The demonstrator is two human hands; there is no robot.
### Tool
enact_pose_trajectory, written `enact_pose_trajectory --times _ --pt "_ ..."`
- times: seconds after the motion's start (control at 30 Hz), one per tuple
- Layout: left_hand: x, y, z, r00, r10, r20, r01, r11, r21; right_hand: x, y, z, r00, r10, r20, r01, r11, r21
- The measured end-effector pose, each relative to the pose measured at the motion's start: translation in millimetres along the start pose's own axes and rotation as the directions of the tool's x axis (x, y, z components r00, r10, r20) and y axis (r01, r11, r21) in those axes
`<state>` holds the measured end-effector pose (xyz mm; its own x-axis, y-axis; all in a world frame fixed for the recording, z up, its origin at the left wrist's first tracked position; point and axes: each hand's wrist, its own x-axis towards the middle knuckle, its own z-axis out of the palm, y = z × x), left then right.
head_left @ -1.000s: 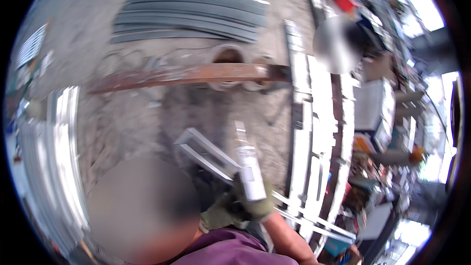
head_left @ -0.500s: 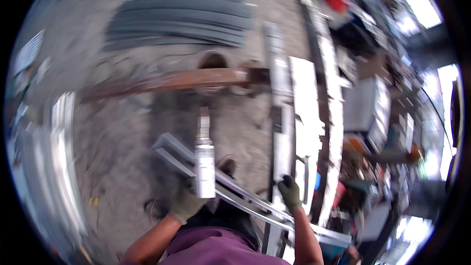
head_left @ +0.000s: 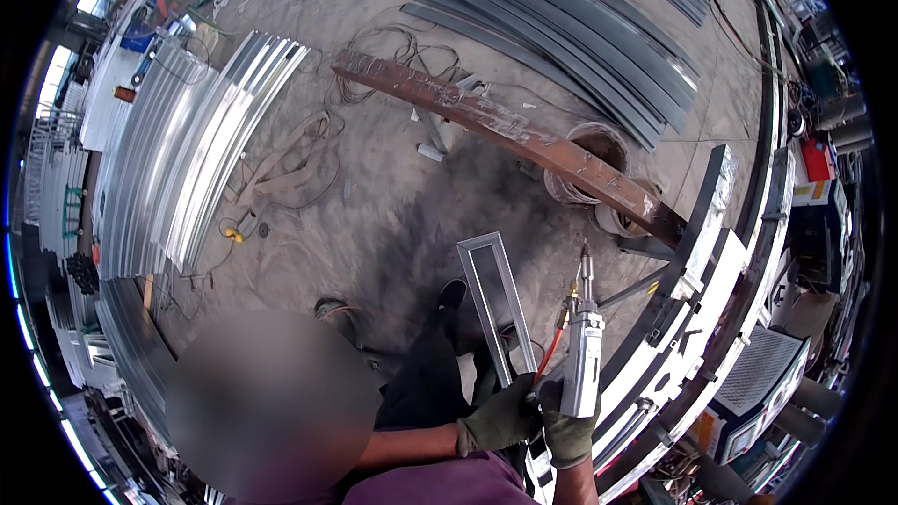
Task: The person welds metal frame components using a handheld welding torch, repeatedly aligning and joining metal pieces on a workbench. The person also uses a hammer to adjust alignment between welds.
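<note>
My right hand (head_left: 569, 432), in a dark green glove, is closed around the lower end of a silver, cylindrical power tool (head_left: 585, 355) with a narrow pointed nose facing away from me. A red hose (head_left: 553, 346) runs beside the tool down to my gloves. My left hand (head_left: 501, 418), gloved alike, reaches across and meets the right one. Its fingers are curled; what they grip is hidden. Under it passes a long, narrow metal frame (head_left: 472, 271), its far end pointing away over the floor.
Beyond my hands a rusty steel beam (head_left: 510, 131) spans the floor, one end by two buckets (head_left: 601, 151). Grey metal strips (head_left: 561, 28) lie farther off. Shiny corrugated sheets (head_left: 201, 150) are at left, white rails (head_left: 687, 318) at right. A blurred round patch covers the lower left.
The tool was by my left hand and is now in my right. My left hand has come across to the right one. The view has turned, so the beam slants and the metal frame stands steeper.
</note>
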<state>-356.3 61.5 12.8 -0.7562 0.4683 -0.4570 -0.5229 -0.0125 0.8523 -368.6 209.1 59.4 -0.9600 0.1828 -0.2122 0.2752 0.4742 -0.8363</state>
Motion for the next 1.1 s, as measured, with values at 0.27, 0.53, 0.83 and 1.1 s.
enact_pose_trajectory --times 0.27,0.53,0.83,1.1 --pt "-3 10 -26 0.980 0.069 0.189 -0.053 0.995 -0.088 48 -44 23 0.982 -0.045 0.182 0.065 0.993 -0.103" --pt "5 -5 -104 0.919 0.002 -0.395 0.187 0.878 0.440 50 -32 25 0.950 -0.168 0.263 0.219 0.959 -0.180" --pt "77 -29 -108 0.885 -0.269 -0.380 0.325 0.941 0.091 45 -42 59 0.942 -0.031 0.334 0.074 0.990 -0.117" --pt "83 -66 -98 0.925 -0.148 -0.351 0.214 0.964 0.157 45 -30 64 0.894 -0.180 0.410 0.288 0.932 -0.219"
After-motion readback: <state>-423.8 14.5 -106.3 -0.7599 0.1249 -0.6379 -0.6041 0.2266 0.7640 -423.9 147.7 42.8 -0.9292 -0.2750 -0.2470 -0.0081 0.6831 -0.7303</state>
